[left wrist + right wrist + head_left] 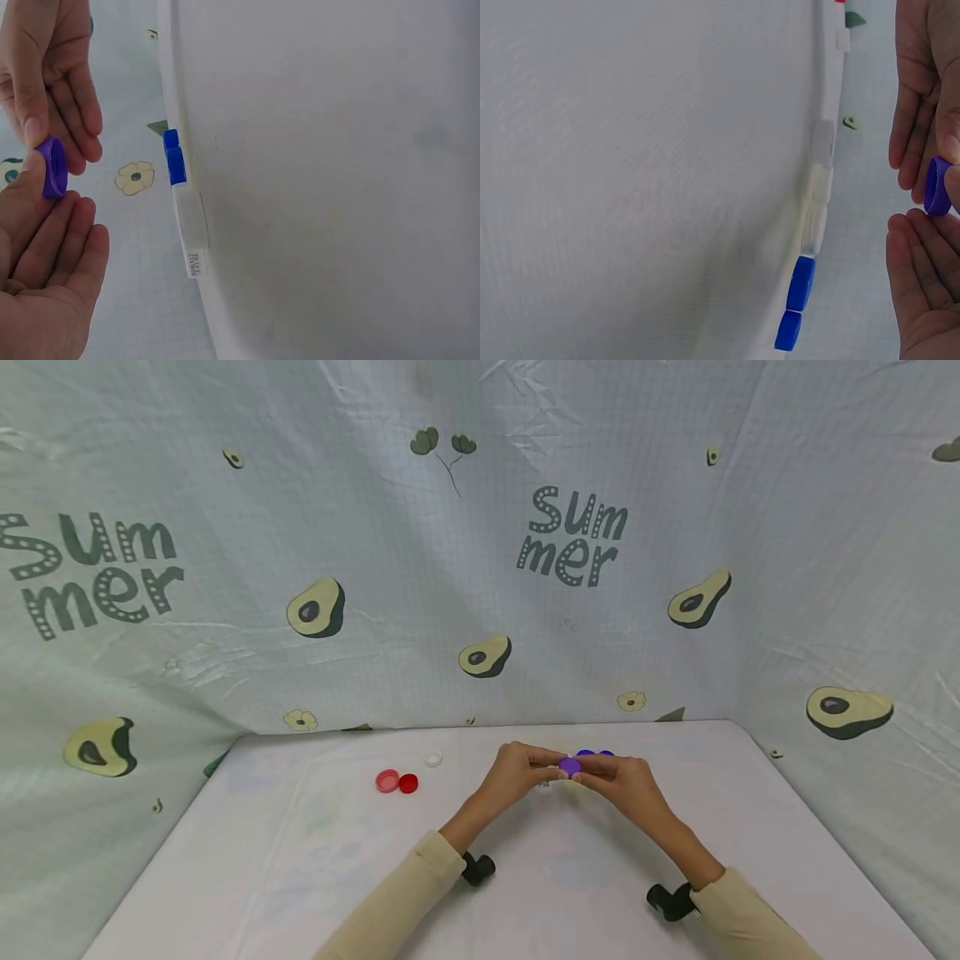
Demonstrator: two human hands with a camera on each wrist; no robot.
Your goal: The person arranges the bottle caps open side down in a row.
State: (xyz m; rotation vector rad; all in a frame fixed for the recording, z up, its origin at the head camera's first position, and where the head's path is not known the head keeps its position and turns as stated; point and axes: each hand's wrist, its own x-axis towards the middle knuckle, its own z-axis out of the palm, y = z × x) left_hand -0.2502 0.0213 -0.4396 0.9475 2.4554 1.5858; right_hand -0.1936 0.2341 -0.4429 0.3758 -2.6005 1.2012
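A purple bottle cap (570,766), ring-shaped with a hollow inside, is raised above the far part of the table. My left hand (519,770) pinches it from the left between thumb and fingers. From the other side my right hand (619,781) pinches the same cap. The left wrist view shows both thumbs on the cap (54,168), the other fingers stretched out beneath. Behind the hands stand two blue caps (801,283), side by side. Next to them are white or clear pieces (821,184), one with dark markings, partly hidden by the hands in the head view.
Left of the hands lie a larger red cap (387,781), a smaller red one (408,783) and a white cap (432,758). The white table (322,877) ends at a hanging printed sheet (390,643). Black wrist cameras (478,869) sit under both forearms.
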